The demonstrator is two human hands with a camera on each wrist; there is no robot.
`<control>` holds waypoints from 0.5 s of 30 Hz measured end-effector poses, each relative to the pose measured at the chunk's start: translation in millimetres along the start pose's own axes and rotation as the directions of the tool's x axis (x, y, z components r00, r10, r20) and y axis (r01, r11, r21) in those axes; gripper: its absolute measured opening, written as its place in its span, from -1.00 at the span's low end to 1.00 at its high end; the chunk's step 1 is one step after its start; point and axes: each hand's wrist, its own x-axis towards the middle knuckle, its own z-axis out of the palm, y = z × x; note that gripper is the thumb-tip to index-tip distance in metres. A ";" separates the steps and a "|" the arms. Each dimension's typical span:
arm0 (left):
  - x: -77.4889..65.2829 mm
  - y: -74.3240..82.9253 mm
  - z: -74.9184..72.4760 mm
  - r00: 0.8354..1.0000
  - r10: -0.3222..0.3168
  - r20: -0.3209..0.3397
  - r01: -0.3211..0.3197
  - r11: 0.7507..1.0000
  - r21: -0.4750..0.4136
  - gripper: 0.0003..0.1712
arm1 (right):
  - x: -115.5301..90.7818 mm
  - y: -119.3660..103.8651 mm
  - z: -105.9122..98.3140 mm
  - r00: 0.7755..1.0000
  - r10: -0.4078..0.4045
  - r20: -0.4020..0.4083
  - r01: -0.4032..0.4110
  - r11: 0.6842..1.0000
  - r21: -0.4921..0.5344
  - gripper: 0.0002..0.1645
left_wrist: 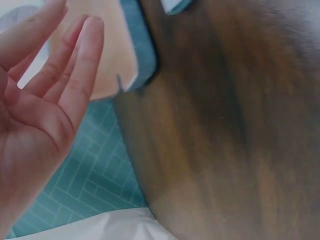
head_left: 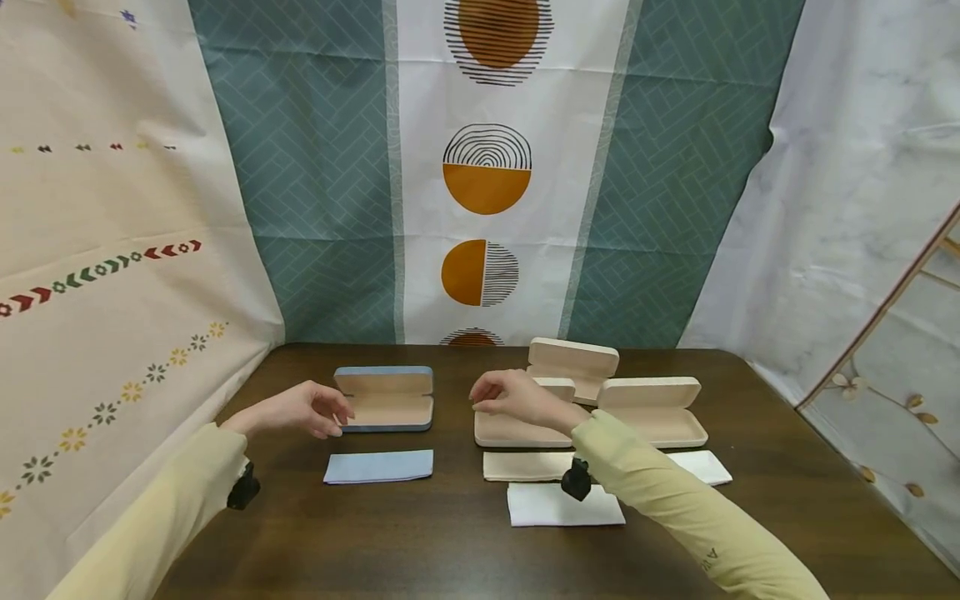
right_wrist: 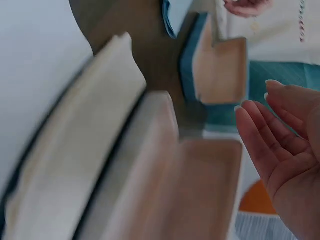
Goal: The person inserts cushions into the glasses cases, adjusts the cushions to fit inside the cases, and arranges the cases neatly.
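At the left edge of an open blue glasses case (head_left: 390, 412) is my left hand (head_left: 311, 410), its fingers loosely bent and holding nothing. The left wrist view shows those fingers over the tan lining of the case. My right hand (head_left: 521, 396) hovers over an open cream glasses case (head_left: 510, 432) at the front, hiding part of its lid. In the right wrist view the right fingers (right_wrist: 257, 137) are relaxed with nothing between them. A folded light-blue cloth (head_left: 379, 467) lies in front of the blue case, and a folded cream cloth (head_left: 525, 467) before the cream one.
Two more open cream cases stand at the right, one behind (head_left: 573, 360) and one beside (head_left: 652, 396). A folded white cloth (head_left: 562, 507) lies in front, another white cloth (head_left: 702, 468) farther right. The brown table (head_left: 420, 542) ends at a green-and-white curtain (head_left: 322, 208).
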 end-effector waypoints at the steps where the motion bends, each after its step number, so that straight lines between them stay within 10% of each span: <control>1: 0.0 -2.4 1.9 1.000 -0.002 0.012 0.002 1.000 0.001 -0.64 | 0.8 0.1 5.4 1.000 0.010 0.014 -0.011 1.000 0.009 -0.85; 15: -2.0 -24.1 15.6 0.995 -0.046 0.094 0.048 0.999 -0.023 -0.70 | 21.2 0.4 68.5 0.977 0.148 0.154 -0.165 0.981 0.101 -0.80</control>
